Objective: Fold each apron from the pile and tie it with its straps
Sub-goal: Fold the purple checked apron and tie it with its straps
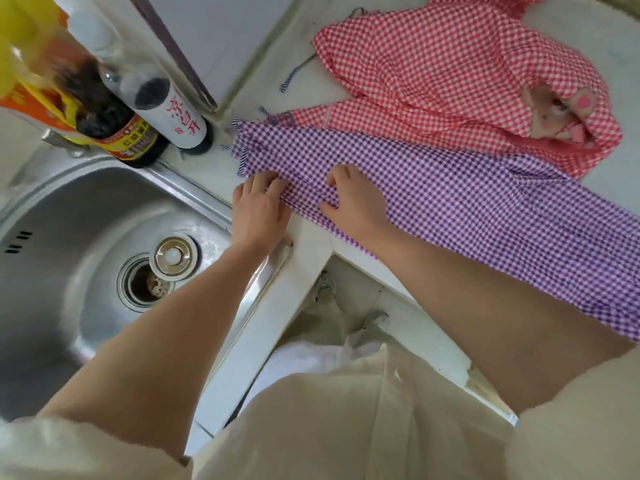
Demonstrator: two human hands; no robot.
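Purple apron (450, 202): folded strip on tabletop (304, 237), centre to right edge. Left hand (259, 206) and right hand (353, 199) both pinching cloth at strip's left end. Judgement: fold tight, edges aligned, straps free.

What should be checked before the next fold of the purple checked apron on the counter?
1. Purple checked cloth apron lies as a long strip on the white counter: ok.
2. Left hand grips its end by the sink: ok.
3. Right hand rests on the strip; grip: cannot tell.
4. Striped straps free to tie: cannot tell.
5. Crumpled red checked apron clear of the strip: not ok, edges touch.
6. Strip clear of the round steel sink: ok.
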